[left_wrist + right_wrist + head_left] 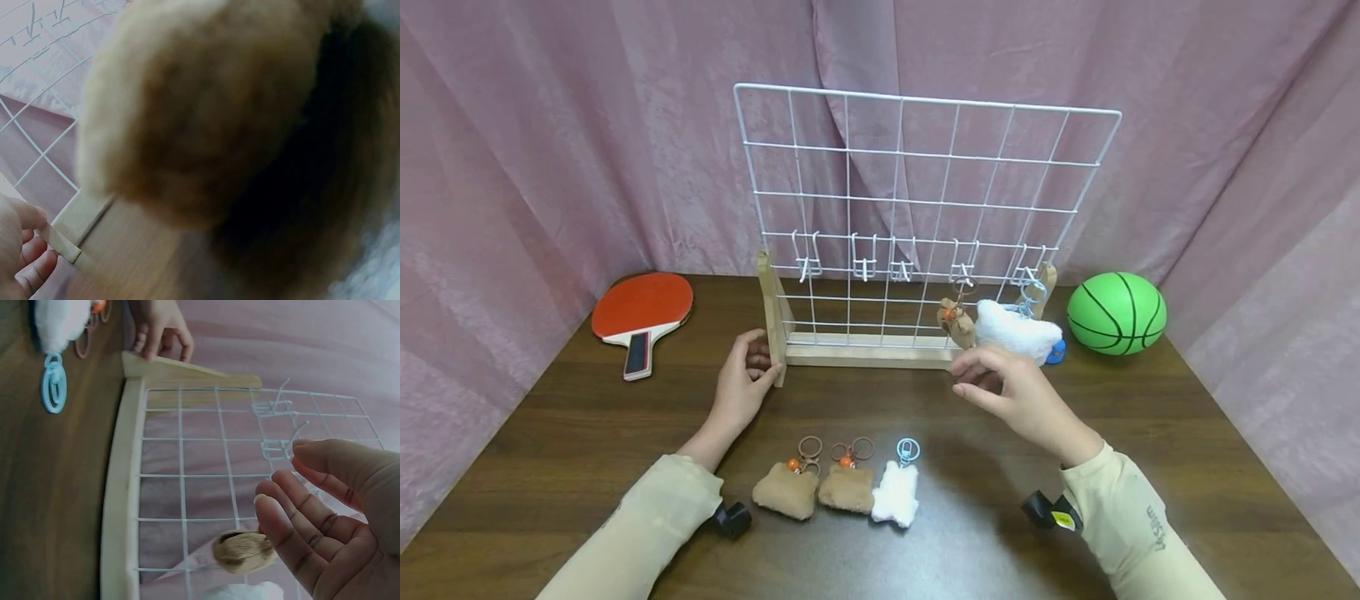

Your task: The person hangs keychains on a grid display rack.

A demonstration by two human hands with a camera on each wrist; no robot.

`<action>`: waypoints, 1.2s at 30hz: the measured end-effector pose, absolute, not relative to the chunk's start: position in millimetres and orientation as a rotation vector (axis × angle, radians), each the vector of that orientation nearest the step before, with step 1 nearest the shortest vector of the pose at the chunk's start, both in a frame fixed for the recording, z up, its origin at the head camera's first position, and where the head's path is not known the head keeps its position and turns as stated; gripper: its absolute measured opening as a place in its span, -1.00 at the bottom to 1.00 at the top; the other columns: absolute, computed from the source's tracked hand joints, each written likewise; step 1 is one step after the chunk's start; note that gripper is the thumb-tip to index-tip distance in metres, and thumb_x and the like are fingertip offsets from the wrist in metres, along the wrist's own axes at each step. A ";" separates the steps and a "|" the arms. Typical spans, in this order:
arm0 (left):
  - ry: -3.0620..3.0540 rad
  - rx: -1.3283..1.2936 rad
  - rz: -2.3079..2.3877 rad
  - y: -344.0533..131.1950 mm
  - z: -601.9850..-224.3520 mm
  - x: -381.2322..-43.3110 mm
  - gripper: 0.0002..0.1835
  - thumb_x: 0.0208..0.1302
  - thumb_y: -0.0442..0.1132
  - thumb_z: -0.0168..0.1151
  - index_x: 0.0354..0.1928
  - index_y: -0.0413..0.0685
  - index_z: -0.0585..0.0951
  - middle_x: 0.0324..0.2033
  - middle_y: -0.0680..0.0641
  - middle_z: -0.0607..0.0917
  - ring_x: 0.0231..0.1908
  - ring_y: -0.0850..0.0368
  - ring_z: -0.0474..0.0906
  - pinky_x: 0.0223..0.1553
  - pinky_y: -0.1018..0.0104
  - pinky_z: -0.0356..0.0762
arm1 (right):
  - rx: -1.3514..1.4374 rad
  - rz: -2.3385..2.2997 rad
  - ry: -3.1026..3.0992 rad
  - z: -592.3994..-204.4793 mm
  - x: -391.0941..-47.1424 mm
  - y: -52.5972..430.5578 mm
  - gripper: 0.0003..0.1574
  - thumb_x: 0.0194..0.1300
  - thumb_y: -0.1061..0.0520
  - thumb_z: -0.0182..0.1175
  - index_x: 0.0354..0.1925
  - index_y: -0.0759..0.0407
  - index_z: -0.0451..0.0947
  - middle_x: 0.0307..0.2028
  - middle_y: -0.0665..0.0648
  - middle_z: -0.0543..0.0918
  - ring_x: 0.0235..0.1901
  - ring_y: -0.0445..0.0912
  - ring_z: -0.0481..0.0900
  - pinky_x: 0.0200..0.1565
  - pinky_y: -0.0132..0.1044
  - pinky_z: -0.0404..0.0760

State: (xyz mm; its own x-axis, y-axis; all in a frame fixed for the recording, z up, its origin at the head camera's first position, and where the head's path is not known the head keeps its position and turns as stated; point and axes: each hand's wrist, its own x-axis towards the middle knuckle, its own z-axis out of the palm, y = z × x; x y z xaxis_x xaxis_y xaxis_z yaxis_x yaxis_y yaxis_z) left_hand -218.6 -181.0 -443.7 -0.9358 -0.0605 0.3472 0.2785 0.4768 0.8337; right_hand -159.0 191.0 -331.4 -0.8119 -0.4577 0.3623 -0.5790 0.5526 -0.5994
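My left hand (743, 380) grips the left wooden upright (772, 325) of a white wire grid rack (895, 198), thumb on one side and fingers on the other. My right hand (1011, 392) is by the rack's right end, fingers loosely bent with nothing between them. Just above it, a brown plush keychain (957, 323) and a white plush keychain (1018, 332) hang from the two rightmost hooks. Three plush keychains lie on the table between my arms: a brown one (786, 492), a second brown one (847, 488) and a white one (896, 495) with a blue clasp.
Three other white hooks, including the leftmost hook (806, 257), hang along the grid with nothing on them. An orange-red table tennis paddle (643, 306) lies at the left; a green ball (1117, 313) sits at the right. Pink curtains (550, 125) surround the wooden table (970, 533).
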 end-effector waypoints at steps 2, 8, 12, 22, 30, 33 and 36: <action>-2.398 -0.184 -1.442 -181.4 -443.4 -218.7 -0.40 0.18 -0.46 0.28 0.26 -0.24 0.30 -0.08 -0.29 0.58 -0.26 0.45 0.43 -0.32 0.66 0.43 | 0.895 1.119 -2.634 -336.1 -158.4 189.9 -0.78 0.19 0.26 0.32 -0.16 0.13 0.62 -0.24 0.05 0.70 -0.29 -0.26 0.61 -0.27 -0.36 0.61; -2.402 -0.193 -1.433 -181.7 -442.0 -218.7 -0.39 0.18 -0.47 0.28 0.26 -0.25 0.29 -0.08 -0.29 0.58 -0.22 0.28 0.47 -0.32 0.64 0.44 | 0.887 1.125 -2.676 -350.3 -156.7 187.1 -0.76 0.19 0.23 0.33 -0.13 0.12 0.62 -0.20 0.05 0.69 -0.26 -0.22 0.62 -0.25 -0.26 0.62; -2.411 -0.190 -1.426 -181.3 -441.8 -218.6 -0.38 0.18 -0.46 0.28 0.27 -0.25 0.29 -0.07 -0.28 0.58 -0.19 0.15 0.50 -0.32 0.63 0.44 | 0.911 1.144 -2.685 -358.0 -155.6 184.3 -0.76 0.17 0.23 0.33 -0.14 0.15 0.61 -0.22 0.08 0.70 -0.27 -0.23 0.62 -0.25 -0.29 0.62; -2.415 -0.174 -1.435 -180.3 -444.1 -217.0 -0.39 0.19 -0.46 0.28 0.27 -0.23 0.29 -0.08 -0.28 0.58 -0.19 0.12 0.51 -0.31 0.62 0.45 | 0.974 1.160 -2.775 -376.1 -156.5 177.9 -0.76 0.21 0.21 0.30 -0.11 0.16 0.58 -0.23 0.12 0.69 -0.29 -0.25 0.60 -0.23 -0.34 0.61; -2.397 -0.188 -1.446 -180.6 -444.6 -216.1 -0.39 0.18 -0.48 0.27 0.26 -0.27 0.29 -0.09 -0.29 0.58 -0.19 0.10 0.51 -0.31 0.63 0.45 | 1.022 1.135 -2.844 -391.6 -156.6 170.9 -0.75 0.18 0.23 0.32 -0.13 0.22 0.58 -0.26 0.10 0.67 -0.31 -0.23 0.59 -0.26 -0.35 0.62; -2.393 -0.185 -1.447 -180.7 -443.9 -216.3 -0.39 0.18 -0.47 0.27 0.26 -0.28 0.30 -0.09 -0.29 0.58 -0.21 0.19 0.50 -0.32 0.63 0.44 | 1.024 1.122 -2.886 -395.6 -156.6 167.8 -0.74 0.17 0.24 0.32 -0.13 0.22 0.58 -0.26 0.09 0.66 -0.33 -0.25 0.57 -0.28 -0.41 0.59; -2.390 -0.185 -1.443 -180.5 -442.8 -216.6 -0.39 0.17 -0.48 0.28 0.25 -0.28 0.30 -0.10 -0.29 0.58 -0.22 0.22 0.50 -0.32 0.63 0.44 | 1.041 1.102 -2.914 -399.1 -157.0 165.0 -0.73 0.17 0.24 0.32 -0.13 0.21 0.58 -0.26 0.08 0.65 -0.33 -0.27 0.56 -0.29 -0.45 0.57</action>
